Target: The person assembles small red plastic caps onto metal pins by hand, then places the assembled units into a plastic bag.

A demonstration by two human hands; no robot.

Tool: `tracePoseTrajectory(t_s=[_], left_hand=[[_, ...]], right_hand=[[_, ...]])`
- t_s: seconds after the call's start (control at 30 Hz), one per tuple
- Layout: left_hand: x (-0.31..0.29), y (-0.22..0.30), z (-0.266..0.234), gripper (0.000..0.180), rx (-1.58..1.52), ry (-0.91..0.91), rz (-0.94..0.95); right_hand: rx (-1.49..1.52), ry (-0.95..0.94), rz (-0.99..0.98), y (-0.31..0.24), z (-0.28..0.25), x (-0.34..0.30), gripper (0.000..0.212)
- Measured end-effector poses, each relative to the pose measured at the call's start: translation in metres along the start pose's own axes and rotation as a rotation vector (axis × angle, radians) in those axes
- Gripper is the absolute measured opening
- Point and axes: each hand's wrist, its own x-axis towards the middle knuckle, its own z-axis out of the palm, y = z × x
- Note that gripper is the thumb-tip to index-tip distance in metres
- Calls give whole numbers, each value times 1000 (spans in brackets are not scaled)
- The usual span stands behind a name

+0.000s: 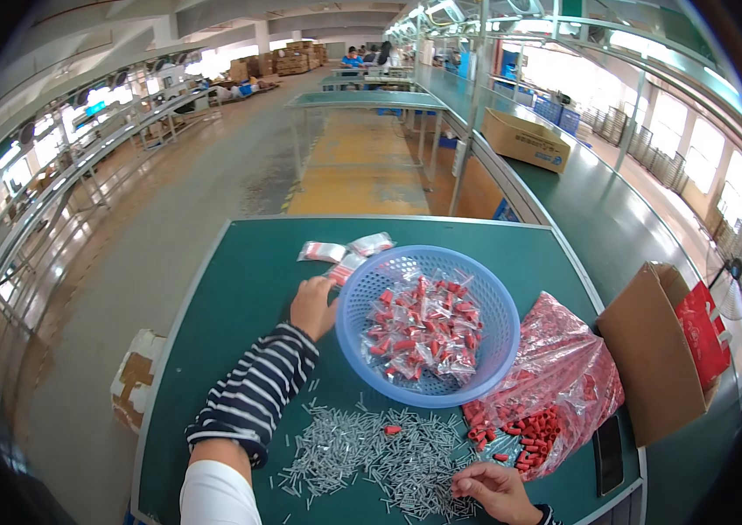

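Overhead, looking down on a green table (pixel 240 289). Left hand (pixel 311 306), at the end of a striped sleeve (pixel 255 385), reaches forward just left of a blue perforated basket (pixel 500 328); fingers part-curled, thumb set apart on the basket side. Fingertips at the near edge of a cluster of small clear packets (pixel 323 252) with red in them; cannot tell whether it grips one

Right hand (pixel 495 492) low, at the right edge of a broad spread of grey metal pins (pixel 327 446). Thumb and forefinger brought close together, near a pinch; whether a pin sits between them, cannot tell

Basket holds many little clear bags (pixel 423 328) of red pieces, heaped in the middle. Pins lie loose on the table, nearer the person than the basket; a single red piece (pixel 392 430) rests among them. Right of the basket, a large clear pinkish bag (pixel 568 359), mouth toward the person, loose red caps (pixel 539 429) at its opening. Dark flat device (pixel 608 457) just beside, by the table's right edge
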Motion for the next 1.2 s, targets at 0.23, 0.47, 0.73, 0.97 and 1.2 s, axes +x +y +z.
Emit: tracePoseTrajectory(t_s=[0.23,0.47,0.73,0.97,1.2], left_hand=[[66,-22,36,27,322,-262,38],[5,5,-34,27,-91,-24,-249],[-158,157,-148,21,-1104,-87,-604],[-227,240,-124,29,-1037,-593,-625],[-234,271,-102,33,-1304,-531,-579]], right_hand=[[-49,11,-28,4,3,-9,11],[20,-75,5,23,-13,-19,14],[-162,-195,-258,10,-11,-9,39],[186,-268,-138,2,9,-2,48],[242,49,-242,2,-27,-22,20]])
